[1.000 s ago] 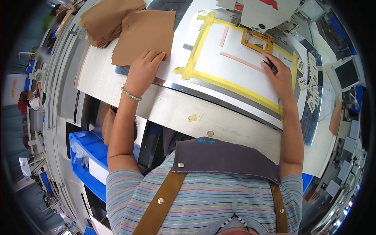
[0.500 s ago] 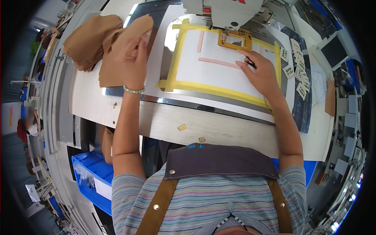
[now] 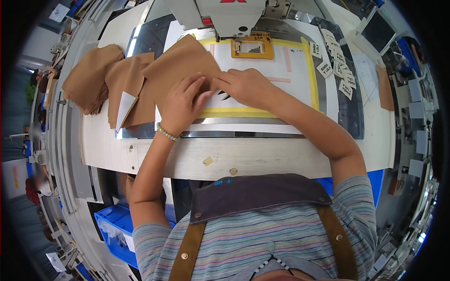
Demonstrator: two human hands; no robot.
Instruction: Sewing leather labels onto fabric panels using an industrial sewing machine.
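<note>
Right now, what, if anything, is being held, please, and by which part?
The right hand appears to pinch the brown sheet by its right edge and hold a black tool, grip hidden; the left hand touches the sheet.

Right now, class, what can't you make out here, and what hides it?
Head view: underside of the brown sheet under the left hand; it faces away.
Head view: most of the black tool; the right hand covers it.
Head view: white machine's top; cut off by upper edge.
Head view: brown stack's count; layers too fine.
</note>
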